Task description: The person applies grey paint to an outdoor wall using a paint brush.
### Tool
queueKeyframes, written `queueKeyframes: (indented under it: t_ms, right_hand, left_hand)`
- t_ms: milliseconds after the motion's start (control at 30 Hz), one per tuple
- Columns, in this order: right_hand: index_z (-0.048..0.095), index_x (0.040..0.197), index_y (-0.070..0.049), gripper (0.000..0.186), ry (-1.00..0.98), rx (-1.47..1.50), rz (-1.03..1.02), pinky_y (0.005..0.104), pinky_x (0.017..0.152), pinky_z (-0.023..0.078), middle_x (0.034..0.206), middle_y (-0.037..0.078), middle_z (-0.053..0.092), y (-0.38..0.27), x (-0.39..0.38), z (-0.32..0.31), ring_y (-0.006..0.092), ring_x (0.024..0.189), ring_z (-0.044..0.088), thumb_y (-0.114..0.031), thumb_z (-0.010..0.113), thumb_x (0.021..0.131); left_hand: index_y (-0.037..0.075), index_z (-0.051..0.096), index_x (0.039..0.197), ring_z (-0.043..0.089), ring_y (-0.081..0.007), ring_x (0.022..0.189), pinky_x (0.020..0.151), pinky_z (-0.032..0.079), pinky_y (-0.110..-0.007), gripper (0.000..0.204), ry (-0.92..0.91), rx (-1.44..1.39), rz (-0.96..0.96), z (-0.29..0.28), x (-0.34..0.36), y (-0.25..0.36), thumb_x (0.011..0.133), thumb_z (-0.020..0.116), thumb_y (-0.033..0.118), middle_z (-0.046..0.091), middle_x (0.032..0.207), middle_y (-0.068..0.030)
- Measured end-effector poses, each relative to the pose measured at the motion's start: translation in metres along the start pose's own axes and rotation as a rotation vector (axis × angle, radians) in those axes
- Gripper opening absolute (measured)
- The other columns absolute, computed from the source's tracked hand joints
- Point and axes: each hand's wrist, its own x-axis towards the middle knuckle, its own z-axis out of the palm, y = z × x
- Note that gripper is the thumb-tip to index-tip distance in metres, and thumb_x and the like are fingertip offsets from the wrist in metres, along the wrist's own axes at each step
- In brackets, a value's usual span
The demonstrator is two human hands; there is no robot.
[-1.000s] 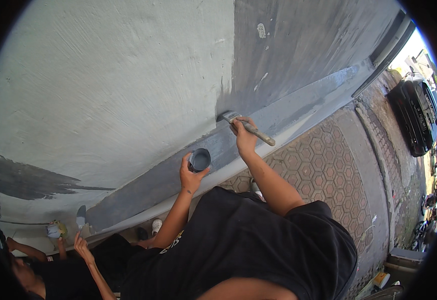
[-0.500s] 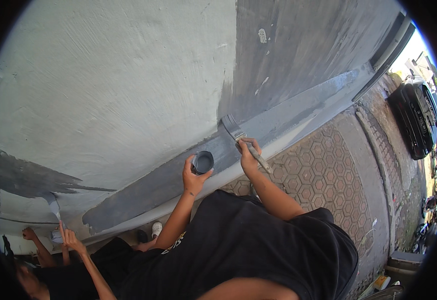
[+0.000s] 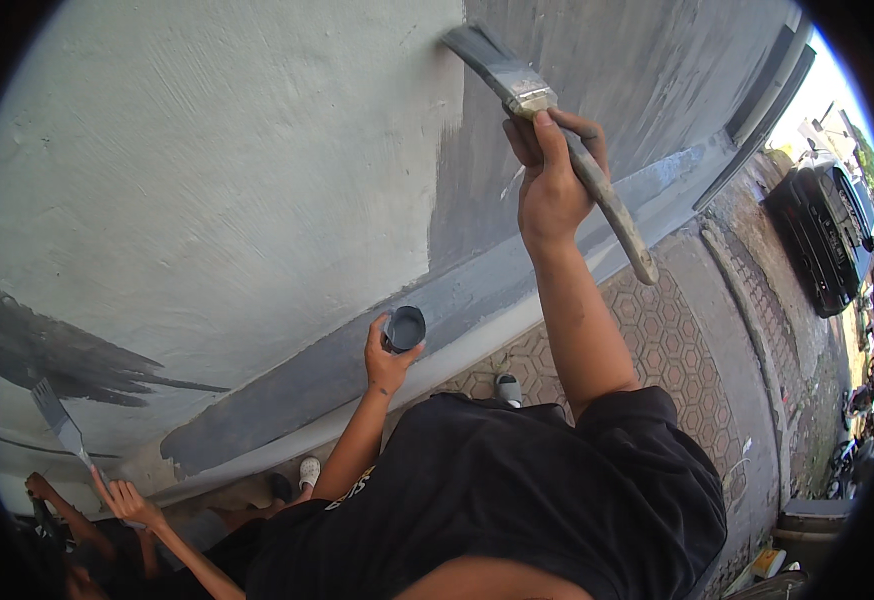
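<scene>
My right hand grips a wide paintbrush by its handle. Its dark bristles are raised to the upper part of the wall, along the border between pale plaster and streaky dark grey paint. My left hand holds a small dark cup of grey paint, lower down in front of the grey band that runs along the wall's base.
At lower left a co-worker's hand holds another brush at a dark patch, beside further arms. Hexagonal pavers lie below, with a curb. A black car and parked motorbikes are at the right.
My right hand has moved from low near the band to high on the wall with the brush. My left hand stays in place. The co-worker's brush has moved leftward.
</scene>
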Motion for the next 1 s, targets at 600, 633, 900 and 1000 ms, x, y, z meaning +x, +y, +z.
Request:
queueKeyframes:
  t_ms: [600, 633, 900, 1000]
  right_hand:
    - [0.063, 0.098, 0.003, 0.012, 0.032, -0.537, 0.433, 0.0299, 0.078, 0.06, 0.091, 0.013, 0.071, 0.116, -0.145, -0.149, 0.0165, 0.084, 0.07, -0.007, 0.067, 0.094]
    - [0.061, 0.1, 0.003, 0.012, 0.006, -0.482, 0.409, 0.0314, 0.081, 0.062, 0.096, 0.014, 0.069, 0.104, -0.113, -0.123, 0.0185, 0.09, 0.07, -0.006, 0.066, 0.095]
    - [0.058, 0.103, 0.002, 0.011, -0.071, 0.014, -0.129, 0.0366, 0.086, 0.064, 0.102, 0.016, 0.067, -0.033, 0.039, 0.047, 0.0219, 0.095, 0.071, -0.005, 0.065, 0.096]
    - [0.058, 0.102, 0.002, 0.011, -0.035, 0.061, -0.114, 0.0377, 0.085, 0.064, 0.103, 0.016, 0.067, -0.011, 0.03, 0.038, 0.0226, 0.095, 0.07, -0.002, 0.066, 0.095]
  left_hand:
    - [0.003, 0.046, 0.138, 0.068, -0.0202, 0.1, 0.085, 0.055, -0.033, 0.082, 0.067, 0.069, 0.042, -0.002, -0.004, 0.009, 0.069, 0.091, 0.008, 0.065, 0.111, -0.0134]
    - [0.003, 0.046, 0.138, 0.068, -0.0202, 0.099, 0.084, 0.055, -0.032, 0.082, 0.056, 0.054, -0.013, -0.002, -0.005, 0.012, 0.069, 0.091, 0.007, 0.065, 0.11, -0.0137]
    - [0.004, 0.044, 0.138, 0.068, -0.0201, 0.096, 0.083, 0.055, -0.032, 0.083, 0.051, -0.022, 0.015, 0.007, -0.001, 0.005, 0.07, 0.091, 0.009, 0.066, 0.107, -0.0133]
    - [0.004, 0.044, 0.138, 0.068, -0.0202, 0.096, 0.084, 0.055, -0.032, 0.083, 0.045, -0.003, 0.019, 0.008, -0.003, 0.003, 0.069, 0.092, 0.011, 0.066, 0.106, -0.0134]
